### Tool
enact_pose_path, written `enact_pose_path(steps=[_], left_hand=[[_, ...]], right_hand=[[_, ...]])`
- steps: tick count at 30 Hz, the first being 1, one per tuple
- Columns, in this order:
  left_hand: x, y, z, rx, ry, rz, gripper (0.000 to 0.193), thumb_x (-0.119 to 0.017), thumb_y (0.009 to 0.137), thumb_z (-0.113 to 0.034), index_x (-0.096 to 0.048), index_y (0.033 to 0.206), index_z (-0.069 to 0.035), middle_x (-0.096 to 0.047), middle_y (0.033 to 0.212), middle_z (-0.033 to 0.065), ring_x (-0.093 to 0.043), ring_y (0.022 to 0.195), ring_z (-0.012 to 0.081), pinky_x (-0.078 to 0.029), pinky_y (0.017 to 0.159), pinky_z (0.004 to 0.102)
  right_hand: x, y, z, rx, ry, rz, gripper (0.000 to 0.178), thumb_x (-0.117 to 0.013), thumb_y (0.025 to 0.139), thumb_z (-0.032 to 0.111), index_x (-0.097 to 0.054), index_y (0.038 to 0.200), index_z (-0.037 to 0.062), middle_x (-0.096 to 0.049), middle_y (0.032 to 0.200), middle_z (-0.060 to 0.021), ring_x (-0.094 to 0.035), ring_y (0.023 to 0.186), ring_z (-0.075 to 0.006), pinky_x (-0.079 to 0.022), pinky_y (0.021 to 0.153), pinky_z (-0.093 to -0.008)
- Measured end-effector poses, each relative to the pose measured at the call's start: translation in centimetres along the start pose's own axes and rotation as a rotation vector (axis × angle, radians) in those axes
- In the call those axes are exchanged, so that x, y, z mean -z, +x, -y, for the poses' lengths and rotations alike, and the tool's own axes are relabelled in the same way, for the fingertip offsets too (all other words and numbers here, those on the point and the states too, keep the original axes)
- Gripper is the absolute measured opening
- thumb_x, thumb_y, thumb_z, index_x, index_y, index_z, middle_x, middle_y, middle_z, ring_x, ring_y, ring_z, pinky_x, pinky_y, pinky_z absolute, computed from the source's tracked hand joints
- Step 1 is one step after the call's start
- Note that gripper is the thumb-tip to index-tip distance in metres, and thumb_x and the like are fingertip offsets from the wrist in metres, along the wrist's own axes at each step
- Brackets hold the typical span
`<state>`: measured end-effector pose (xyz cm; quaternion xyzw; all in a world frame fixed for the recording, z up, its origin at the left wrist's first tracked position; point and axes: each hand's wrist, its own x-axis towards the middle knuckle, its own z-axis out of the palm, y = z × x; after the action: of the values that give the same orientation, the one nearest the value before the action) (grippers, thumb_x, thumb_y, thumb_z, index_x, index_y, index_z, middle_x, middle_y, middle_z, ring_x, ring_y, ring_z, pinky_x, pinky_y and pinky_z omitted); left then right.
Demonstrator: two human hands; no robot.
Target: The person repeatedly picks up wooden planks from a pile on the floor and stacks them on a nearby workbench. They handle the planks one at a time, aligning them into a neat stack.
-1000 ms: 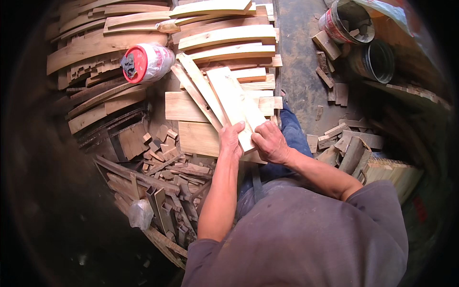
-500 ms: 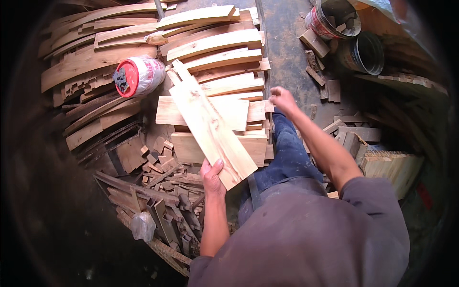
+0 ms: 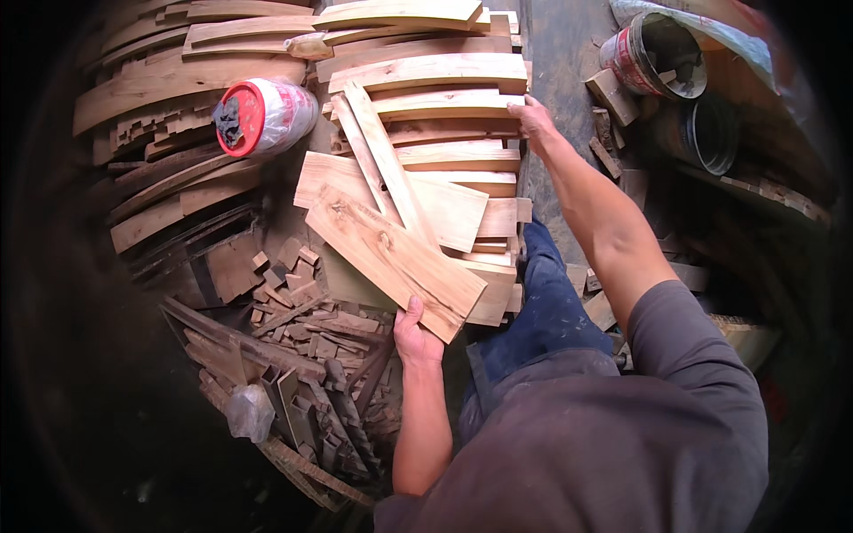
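Observation:
My left hand is closed on the near end of a flat wooden board with a knot and dark grain, which slants up to the left. Beyond it, two narrow wood strips lie across a wider pale board. My right arm is stretched forward, and my right hand grips the right end of a pale wooden board in the stacked row. Its fingertips are partly hidden there.
More curved boards are piled at the far left beside a red-lidded bucket. Offcuts and a metal-edged frame lie at the near left. Two open buckets and wood blocks stand at the far right.
My right hand has moved forward from beside my leg to the stacked boards. The board in my left hand has swung left and lower, uncovering the two narrow strips.

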<state>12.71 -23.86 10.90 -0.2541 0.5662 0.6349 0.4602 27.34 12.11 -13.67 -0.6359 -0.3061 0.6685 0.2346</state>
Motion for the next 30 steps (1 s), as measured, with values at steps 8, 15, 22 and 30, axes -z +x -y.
enact_pose_path(steps=[8, 15, 22, 30], left_hand=[[-0.3, 0.0, -0.3, 0.078, 0.161, 0.033, 0.055, -0.057, 0.096, -0.001, -0.037, 0.147, 0.005, -0.051, 0.143, 0.0148, -0.05, 0.131, 0.0285, -0.037, 0.116, 0.0436], [-0.8, -0.1, 0.0, 0.166, 0.295, 0.008, 0.053, -0.058, 0.094, -0.002, -0.041, 0.144, 0.002, -0.053, 0.139, 0.013, -0.052, 0.129, 0.0267, -0.042, 0.111, 0.0474], [-1.2, -0.2, -0.4, 0.183, 0.327, 0.006, 0.041, -0.054, 0.098, -0.009, -0.046, 0.138, -0.002, -0.056, 0.132, 0.0131, -0.056, 0.122, 0.0284, -0.047, 0.103, 0.0507], [-1.3, 0.4, 0.2, 0.169, 0.324, -0.099, 0.033, -0.056, 0.097, -0.01, -0.051, 0.129, -0.004, -0.059, 0.126, 0.0109, -0.059, 0.117, 0.0281, -0.05, 0.097, 0.0499]], right_hand=[[-1.0, -5.8, 3.8, 0.211, -0.086, 0.039, 0.037, -0.083, 0.068, 0.003, -0.059, 0.095, 0.0071, -0.059, 0.087, -0.003, -0.053, 0.07, -0.0108, -0.047, 0.062, -0.0255], [-4.2, -19.6, 3.5, 0.588, -0.496, 0.19, 0.035, -0.075, 0.067, 0.004, -0.053, 0.095, 0.0039, -0.048, 0.095, -0.0113, -0.057, 0.084, -0.0257, -0.056, 0.073, -0.035], [-3.7, -18.8, 0.4, 0.51, -0.846, 0.178, 0.059, -0.067, 0.068, 0.004, -0.055, 0.126, 0.0027, -0.053, 0.112, -0.022, -0.053, 0.109, -0.0403, -0.045, 0.098, -0.0473], [-3.7, -18.9, 3.2, 0.509, -0.92, 0.346, 0.064, -0.067, 0.07, 0.003, -0.052, 0.132, 0.002, -0.055, 0.113, -0.0221, -0.054, 0.112, -0.0407, -0.046, 0.098, -0.0472]])
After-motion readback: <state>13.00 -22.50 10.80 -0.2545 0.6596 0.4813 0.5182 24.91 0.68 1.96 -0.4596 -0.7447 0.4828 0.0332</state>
